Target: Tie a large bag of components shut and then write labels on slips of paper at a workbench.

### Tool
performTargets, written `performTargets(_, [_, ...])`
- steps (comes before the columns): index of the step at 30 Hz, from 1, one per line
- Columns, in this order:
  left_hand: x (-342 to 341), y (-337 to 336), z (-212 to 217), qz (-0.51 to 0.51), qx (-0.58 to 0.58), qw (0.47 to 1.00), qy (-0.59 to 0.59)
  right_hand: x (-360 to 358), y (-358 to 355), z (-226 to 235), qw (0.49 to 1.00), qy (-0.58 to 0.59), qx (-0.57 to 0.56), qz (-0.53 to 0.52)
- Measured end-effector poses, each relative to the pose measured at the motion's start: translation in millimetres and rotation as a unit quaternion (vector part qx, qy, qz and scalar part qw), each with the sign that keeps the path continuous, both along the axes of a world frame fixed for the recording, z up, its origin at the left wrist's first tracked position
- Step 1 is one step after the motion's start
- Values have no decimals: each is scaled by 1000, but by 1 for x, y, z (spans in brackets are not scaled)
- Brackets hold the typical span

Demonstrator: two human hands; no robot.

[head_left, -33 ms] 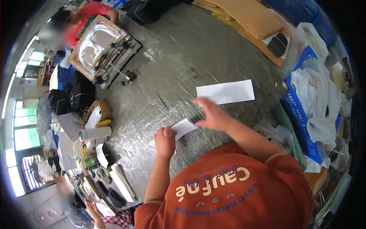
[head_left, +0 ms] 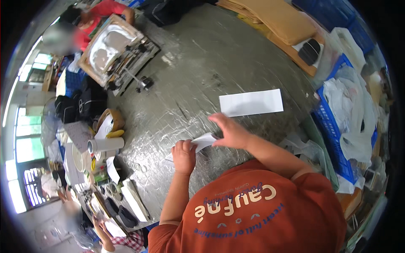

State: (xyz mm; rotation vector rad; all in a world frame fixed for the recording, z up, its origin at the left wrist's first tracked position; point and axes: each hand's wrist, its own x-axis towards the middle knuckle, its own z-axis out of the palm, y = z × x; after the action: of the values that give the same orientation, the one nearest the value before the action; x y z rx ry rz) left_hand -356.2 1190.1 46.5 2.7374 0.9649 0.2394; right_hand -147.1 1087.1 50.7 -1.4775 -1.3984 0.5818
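Observation:
A narrow piece of white paper [head_left: 204, 141] lies on the grey table in front of me, its right end lifted and bent. My left hand [head_left: 184, 157] is closed over its left part, fingers together and curled, hiding some of it. My right hand [head_left: 231, 132] hovers at the lifted end with thumb and fingers apart. Its thumb is at the paper's edge; I cannot tell whether they touch. Beyond that hand, a larger white paper sheet [head_left: 252, 103] rests flat on the table.
A wooden-framed screen on a metal stand [head_left: 112, 50] is at the far left, beside a person in red. A white roll [head_left: 106, 145] and a round basket [head_left: 114, 120] crowd the left edge. At right are a blue crate [head_left: 333, 126] with plastic bags and tan folded material [head_left: 274, 19].
My right hand has shifted slightly left, its thumb coming to the paper's right end. That end now bends upward more. My left hand stays in place on the paper.

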Motion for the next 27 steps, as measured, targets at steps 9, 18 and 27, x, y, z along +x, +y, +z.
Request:
performTargets(9, [-16,-12,12,55,-13,998,24,-32,2,-34,983,100,-150,-12])
performTargets(18, [12,77,71,-107,-30,994,-13,-32,69,21,968,212,-133,30])
performTargets(27, [-59,316,169,80,237,964,88,61,21,-11,974,8,10,-225])
